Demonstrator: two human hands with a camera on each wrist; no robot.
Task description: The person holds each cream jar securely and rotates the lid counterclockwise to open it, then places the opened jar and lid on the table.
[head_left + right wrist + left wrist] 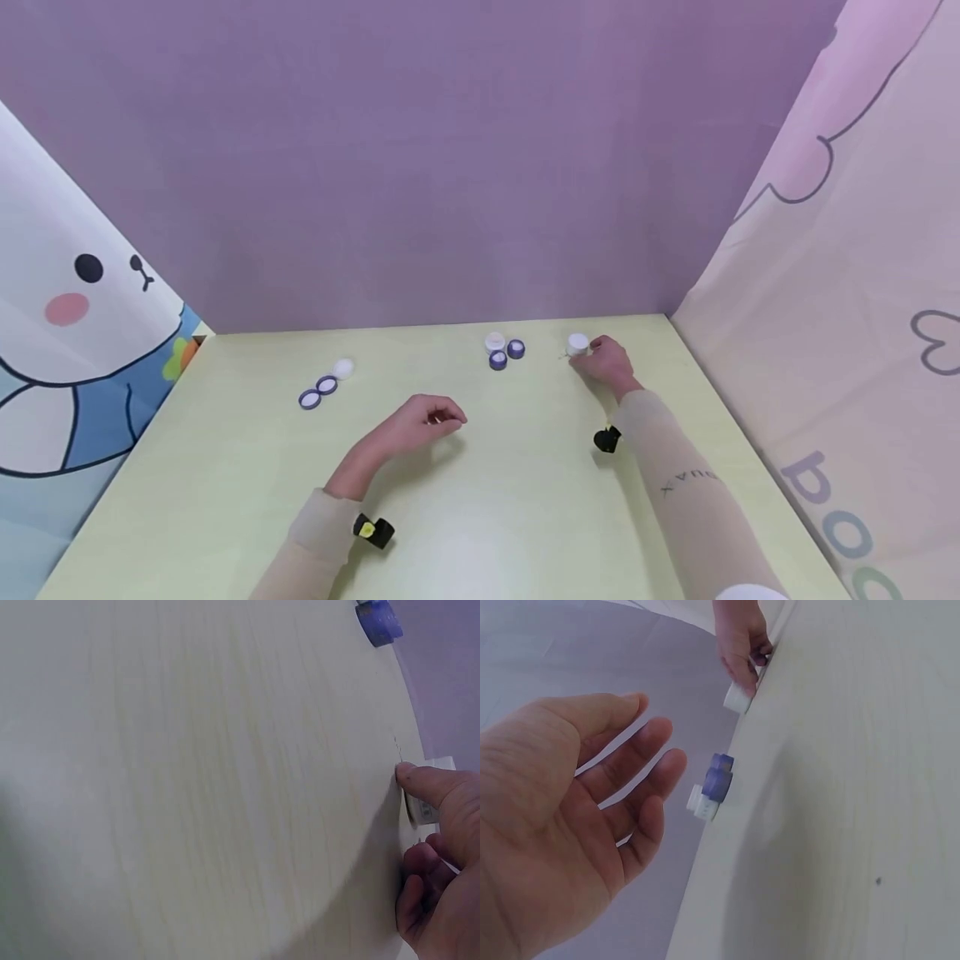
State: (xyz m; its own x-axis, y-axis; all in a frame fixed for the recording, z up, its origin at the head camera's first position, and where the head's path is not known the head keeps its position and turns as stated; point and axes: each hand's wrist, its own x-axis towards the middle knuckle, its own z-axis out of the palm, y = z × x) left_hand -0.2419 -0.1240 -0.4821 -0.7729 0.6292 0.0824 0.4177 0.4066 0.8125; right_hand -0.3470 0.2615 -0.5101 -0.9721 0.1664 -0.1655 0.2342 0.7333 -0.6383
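Note:
Near the back right of the table, my right hand point(606, 365) holds a small white round jar point(577, 343). Its thumb lies along the jar's near side, and fingers bend at its right side. The jar point(424, 806) stays low at the tabletop in the right wrist view. My left hand point(422, 423) hovers above the middle of the table, holding nothing, its fingers loosely bent. Beyond it, a white jar point(494, 342) is grouped with two small round purple-blue pieces point(498, 360); the same purple-blue pieces point(717, 784) appear past the fingers in the left wrist view.
At the back left of the pale table point(495, 533) lie two purple-blue-rimmed discs point(310, 399) and a white round piece point(342, 369), in a slanting row. A purple backdrop point(420, 167) rises along the table's rear, and printed cloths hang at both sides.

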